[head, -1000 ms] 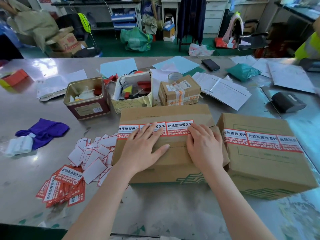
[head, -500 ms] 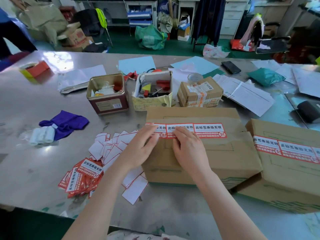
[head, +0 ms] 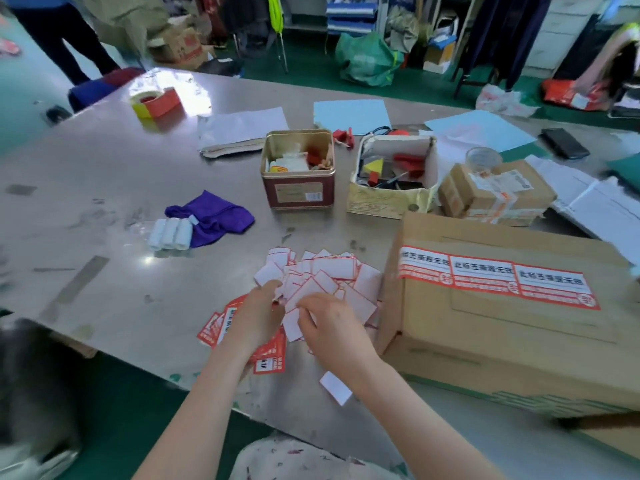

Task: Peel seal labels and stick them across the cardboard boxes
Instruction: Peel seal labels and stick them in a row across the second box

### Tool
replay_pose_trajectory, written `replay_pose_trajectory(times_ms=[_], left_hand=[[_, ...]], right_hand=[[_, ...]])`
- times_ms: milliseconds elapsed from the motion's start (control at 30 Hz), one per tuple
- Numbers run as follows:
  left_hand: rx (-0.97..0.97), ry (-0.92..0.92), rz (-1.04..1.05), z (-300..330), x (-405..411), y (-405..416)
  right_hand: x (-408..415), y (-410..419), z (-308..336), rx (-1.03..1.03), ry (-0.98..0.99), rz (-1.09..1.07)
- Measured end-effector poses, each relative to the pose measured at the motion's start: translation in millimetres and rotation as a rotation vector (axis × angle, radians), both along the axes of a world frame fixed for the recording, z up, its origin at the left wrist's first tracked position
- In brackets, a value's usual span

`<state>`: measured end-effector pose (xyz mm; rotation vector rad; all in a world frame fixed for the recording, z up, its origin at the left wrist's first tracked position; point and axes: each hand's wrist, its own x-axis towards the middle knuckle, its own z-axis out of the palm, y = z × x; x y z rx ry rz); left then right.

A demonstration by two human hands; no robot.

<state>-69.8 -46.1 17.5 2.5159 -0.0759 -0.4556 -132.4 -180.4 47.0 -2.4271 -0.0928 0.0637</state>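
- Cloth (head: 211, 218), purple, with a white roll (head: 171, 234) touching its near-left edge, lies far left on the counter (head: 104, 174); well apart from the work, likely parked there out of the way.
- Labels (head: 268, 355), red-printed and unpeeled, sit in a loose stack at the counter's near edge, partly under the left wrist. Judged: kept close so the next one is a short reach.
- Left hand (head: 258, 315) is over that stack, fingers curled down toward the paper. Grip narrow; whether it has a label pinched I cannot tell, as the fingertips are hidden.
- Backings (head: 322, 275), white slips with red borders, are fanned in a heap just beyond both hands. Probably the spent liners, dropped where peeling happens.
- Right hand (head: 334, 329) is beside the left, fingers bent in over the same patch. Grip narrow; contents cannot be told. Two hands together suggests starting a peel or sorting out one label.
- Tin (head: 298, 188) and open carton (head: 391, 199) of oddments stand behind the heap.
- Box (head: 502, 334) sits just right of the hands, touching the heap's edge, with a strip (head: 495, 277) of three labels across its top. That one looks done.
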Motion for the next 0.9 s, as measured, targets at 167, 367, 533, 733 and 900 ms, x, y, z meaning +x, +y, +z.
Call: replay_pose_trajectory(times_ms=[167,367,533,733,900], left_hand=[[0.129,-0.006,0.013,-31,14,36],[0.200,-0.058,0.119,-41,19,50],[0.172,-0.013,0.093,-49,25,56],[0.233,-0.022,0.100,-50,28,58],[0.169,0.002,0.075,-52,31,54]], right_hand=[[15,25,-25,0.089,0.228,-0.078],[23,40,-45,0.146,0.386,-0.146],[30,46,-59,0.138,0.429,-0.169],[41,49,-65,0.177,0.465,-0.203],[45,47,-66,0.189,0.464,-0.233]])
